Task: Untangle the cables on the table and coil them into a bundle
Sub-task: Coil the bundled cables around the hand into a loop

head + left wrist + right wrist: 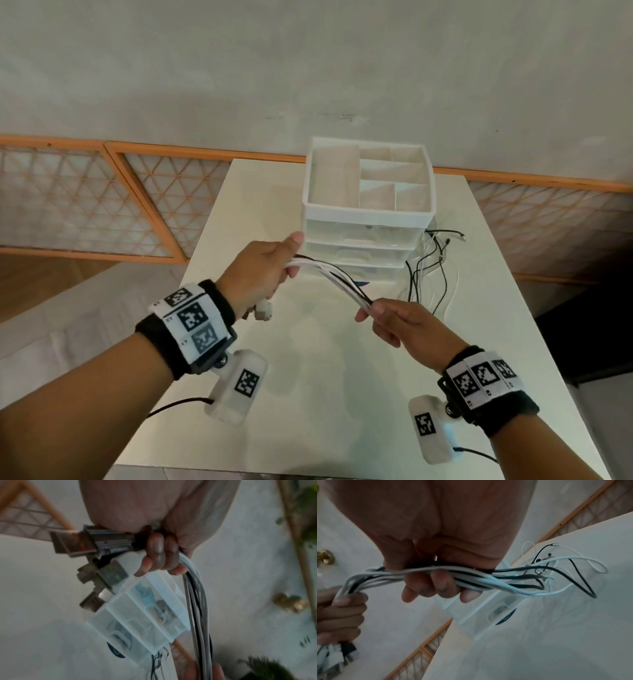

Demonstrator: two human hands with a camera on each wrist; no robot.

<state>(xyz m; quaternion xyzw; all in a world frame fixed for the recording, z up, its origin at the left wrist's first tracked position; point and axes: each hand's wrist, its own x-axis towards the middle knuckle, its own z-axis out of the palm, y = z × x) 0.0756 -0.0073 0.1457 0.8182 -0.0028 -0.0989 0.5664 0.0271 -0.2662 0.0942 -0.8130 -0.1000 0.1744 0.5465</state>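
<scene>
A bunch of white and black cables (334, 275) stretches in the air between both hands above the white table (325, 377). My left hand (270, 267) grips the bunch near its plug end; the USB plugs (89, 545) stick out below the fist (159, 555). My right hand (383, 315) grips the same cables (471, 580) further along. Their loose ends (431, 267) trail onto the table at the right of the drawer unit, still crossing one another (556, 572).
A white plastic drawer unit (368, 205) with an open divided tray on top stands at the back middle of the table. Behind the table run orange-framed lattice panels (85, 195) and a pale wall. A dark object (589, 335) sits beyond the table's right edge.
</scene>
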